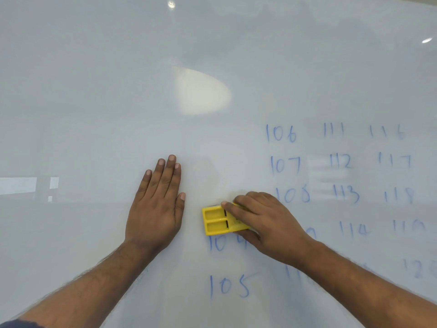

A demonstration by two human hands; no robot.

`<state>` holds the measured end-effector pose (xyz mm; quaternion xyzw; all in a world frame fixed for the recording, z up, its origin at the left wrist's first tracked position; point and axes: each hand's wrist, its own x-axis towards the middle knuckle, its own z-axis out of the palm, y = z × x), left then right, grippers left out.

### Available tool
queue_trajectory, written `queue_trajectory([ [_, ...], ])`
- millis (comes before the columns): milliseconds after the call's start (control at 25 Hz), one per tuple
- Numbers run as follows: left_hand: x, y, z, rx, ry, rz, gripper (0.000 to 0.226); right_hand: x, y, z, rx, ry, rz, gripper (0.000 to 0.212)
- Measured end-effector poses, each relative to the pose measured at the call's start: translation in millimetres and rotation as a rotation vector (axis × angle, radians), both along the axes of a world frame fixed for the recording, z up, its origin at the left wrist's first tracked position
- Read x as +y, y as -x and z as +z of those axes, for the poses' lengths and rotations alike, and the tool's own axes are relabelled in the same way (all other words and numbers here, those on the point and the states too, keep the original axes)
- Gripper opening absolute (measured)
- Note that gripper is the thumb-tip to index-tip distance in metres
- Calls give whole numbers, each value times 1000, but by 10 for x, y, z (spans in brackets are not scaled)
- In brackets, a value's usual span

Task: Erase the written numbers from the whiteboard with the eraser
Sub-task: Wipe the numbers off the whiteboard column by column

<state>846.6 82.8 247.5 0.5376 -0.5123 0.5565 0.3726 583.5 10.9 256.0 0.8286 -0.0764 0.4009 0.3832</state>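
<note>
The whiteboard [94,91] fills the head view. My right hand [262,221] presses a yellow eraser [216,220] flat against it, just above the blue number 104 [227,243], whose top is partly covered. Below that stands 105 [229,286]. To the right, columns of blue numbers run from 106 [281,133] down and across to 118 [399,195]; my right forearm hides some of them. My left hand [157,209] lies flat on the board with fingers together, left of the eraser and apart from it.
The board's left and upper areas carry no writing, only a bright light reflection [201,91] and pale window reflections [19,185]. Faint wiped streaks [331,174] cross the numbers near 112 and 113.
</note>
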Motion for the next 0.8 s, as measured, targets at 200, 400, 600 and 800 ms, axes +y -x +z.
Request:
queue_trajectory([
  [200,-16,1,-75,19,-11,1,61,25,-25,349,-194,-88,39,52],
  [400,-23,-7,-153,17,-15,2,61,102,-276,304,-231,-126,84,53],
  [600,-2,-11,-255,10,-26,7,61,34,-122,-260,-109,-80,54,45],
  [800,-5,-10,-333,14,-30,9,61,-50,128,-222,-23,-8,-31,47],
])
